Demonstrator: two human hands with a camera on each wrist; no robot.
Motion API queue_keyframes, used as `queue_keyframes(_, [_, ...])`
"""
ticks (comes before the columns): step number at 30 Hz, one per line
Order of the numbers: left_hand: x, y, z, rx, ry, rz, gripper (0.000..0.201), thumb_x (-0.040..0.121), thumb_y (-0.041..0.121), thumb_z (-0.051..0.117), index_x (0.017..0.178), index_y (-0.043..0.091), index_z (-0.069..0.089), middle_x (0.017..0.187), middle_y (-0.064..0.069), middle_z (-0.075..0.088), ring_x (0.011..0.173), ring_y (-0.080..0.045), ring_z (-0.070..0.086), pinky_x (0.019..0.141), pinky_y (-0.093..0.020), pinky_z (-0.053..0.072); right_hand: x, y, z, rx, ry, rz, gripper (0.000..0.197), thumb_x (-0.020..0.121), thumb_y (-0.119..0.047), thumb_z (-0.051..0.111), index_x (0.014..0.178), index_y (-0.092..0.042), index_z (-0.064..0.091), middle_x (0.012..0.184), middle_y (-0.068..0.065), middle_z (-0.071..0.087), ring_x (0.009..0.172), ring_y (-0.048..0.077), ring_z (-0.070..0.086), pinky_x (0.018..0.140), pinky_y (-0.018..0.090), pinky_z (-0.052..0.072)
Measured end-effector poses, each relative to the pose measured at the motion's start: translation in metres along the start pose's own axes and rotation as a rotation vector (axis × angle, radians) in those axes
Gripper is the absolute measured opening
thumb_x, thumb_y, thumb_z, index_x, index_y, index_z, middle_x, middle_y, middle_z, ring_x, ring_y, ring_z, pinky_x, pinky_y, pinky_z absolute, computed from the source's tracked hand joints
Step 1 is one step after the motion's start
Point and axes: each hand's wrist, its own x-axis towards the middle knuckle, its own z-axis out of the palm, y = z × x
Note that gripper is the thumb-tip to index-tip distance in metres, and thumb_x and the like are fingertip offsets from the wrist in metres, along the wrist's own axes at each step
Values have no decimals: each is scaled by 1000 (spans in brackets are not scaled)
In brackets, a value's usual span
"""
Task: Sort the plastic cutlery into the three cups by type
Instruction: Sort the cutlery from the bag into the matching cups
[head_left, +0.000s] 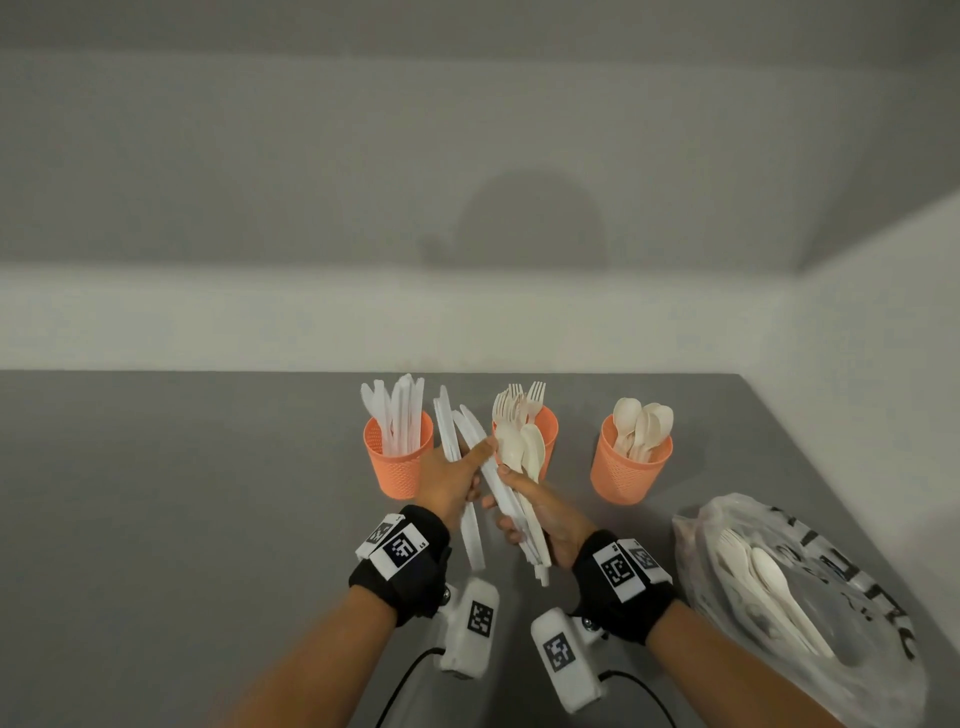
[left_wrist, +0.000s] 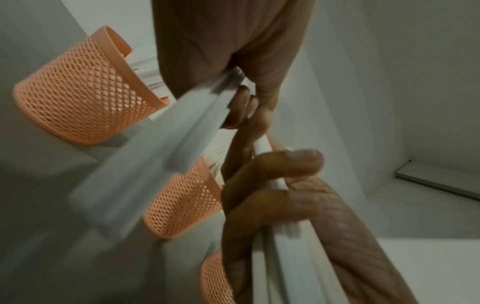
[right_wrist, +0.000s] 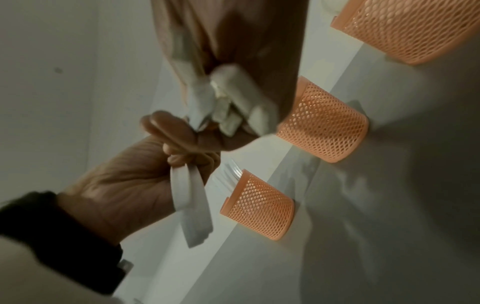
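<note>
You're holding both hands up close together over the grey table (head_left: 182, 493), just in front of the cups. Your left hand (head_left: 451, 486) is gripping a couple of white knives (head_left: 448, 431), fingers curled round the handles, thumb stretched out toward your right hand; blades are pointing up and away, handle ends are hanging down below the palm. In the left wrist view those knives (left_wrist: 166, 148) are blurry, pinched between fingers (left_wrist: 240, 109) and palm.

Your right hand (head_left: 543, 519) is gripping a mixed bunch (head_left: 519, 493): spoons w/ bowls up at the top, at least one white knife slanting across, handles sticking out under the wrist. In the right wrist view that bundle's ends (right_wrist: 228, 107) are blurred, so can't tell the exact count.

3 orange mesh cups are standing in a row just beyond your hands. Knife cup (head_left: 397, 457) is just past your left hand, w/ white knives standing in it. Fork cup (head_left: 548, 431) is right behind your right-hand bunch, partly hidden by it, tines up. Spoon cup (head_left: 628, 467) is off to the right of your right hand, apart from it.

Plastic bag (head_left: 831, 597) is lying on the table to the right of your right wrist, w/ more cutlery (head_left: 769, 587) on it: a fork and a spoon-like piece are showing, rest unclear.
</note>
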Motion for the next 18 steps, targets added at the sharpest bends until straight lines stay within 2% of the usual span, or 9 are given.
queue_keyframes(2, [-2, -3, 1, 2, 11, 9, 21, 89, 15, 58, 71, 7, 52, 38, 6, 47, 31, -5, 40, 35, -17, 34, 1, 2, 1, -24, 3, -7, 29, 94, -36, 47, 101, -12, 61, 72, 3, 66, 45, 9, 52, 40, 19, 42])
queue_keyframes(5, [-3, -5, 2, 8, 73, -26, 18, 94, 17, 49, 85, 1, 54, 52, -4, 57, 40, -11, 53, 44, -24, 44, 0, 2, 4, -35, -8, -19, 29, 95, -35, 47, 96, -12, 65, 74, 9, 66, 52, 13, 61, 49, 24, 50])
queue_keyframes(8, [3, -4, -4, -47, 160, -59, 17, 97, 17, 41, 86, 9, 51, 63, -6, 62, 53, -18, 58, 54, -27, 47, 2, 4, 2, 25, 7, -21, 26, 95, -29, 48, 105, -7, 58, 81, 14, 65, 61, 18, 69, 53, 28, 56])
queue_keyframes(9, [6, -2, -8, -90, 196, -64, 18, 97, 16, 41, 83, 12, 51, 59, -4, 60, 54, -19, 56, 55, -28, 46, 3, 4, 1, 28, 43, -11, 24, 94, -27, 50, 104, -6, 55, 81, 13, 65, 62, 18, 69, 54, 30, 57])
queue_keyframes(11, [12, 5, -17, -191, 242, -63, 21, 96, 13, 42, 76, 15, 49, 53, -2, 48, 47, -17, 50, 49, -26, 45, 5, 5, -4, 48, 108, 10, 17, 93, -23, 54, 98, -8, 52, 71, 9, 63, 55, 15, 66, 53, 30, 58])
queue_keyframes(12, [14, 10, -21, -227, 249, -63, 23, 95, 13, 43, 73, 15, 48, 53, -2, 43, 40, -13, 48, 44, -22, 44, 6, 6, -6, 59, 132, 18, 14, 92, -22, 56, 96, -9, 51, 63, 6, 62, 49, 13, 63, 51, 28, 57])
queue_keyframes(14, [23, 22, -30, -241, 293, -35, 27, 95, 16, 47, 68, 14, 46, 47, -2, 46, 30, -6, 46, 37, -16, 43, 7, 4, -9, 23, 172, 29, 13, 89, -23, 59, 90, -12, 51, 49, -2, 54, 37, 7, 51, 43, 22, 50])
queue_keyframes(16, [36, 38, -42, -225, 376, 42, 36, 91, 26, 56, 60, 13, 46, 35, 6, 47, 28, -4, 45, 45, -21, 47, 9, 1, -11, -24, 188, 21, 17, 89, -25, 60, 80, -16, 48, 42, -7, 41, 32, 3, 35, 36, 17, 37])
queue_keyframes(18, [51, 55, -52, -129, 455, 145, 43, 86, 38, 60, 54, 13, 46, 38, 2, 48, 30, -6, 44, 53, -26, 47, 12, -3, -11, -28, 175, 2, 23, 89, -27, 60, 75, -16, 45, 40, -8, 36, 31, 2, 29, 33, 15, 28])
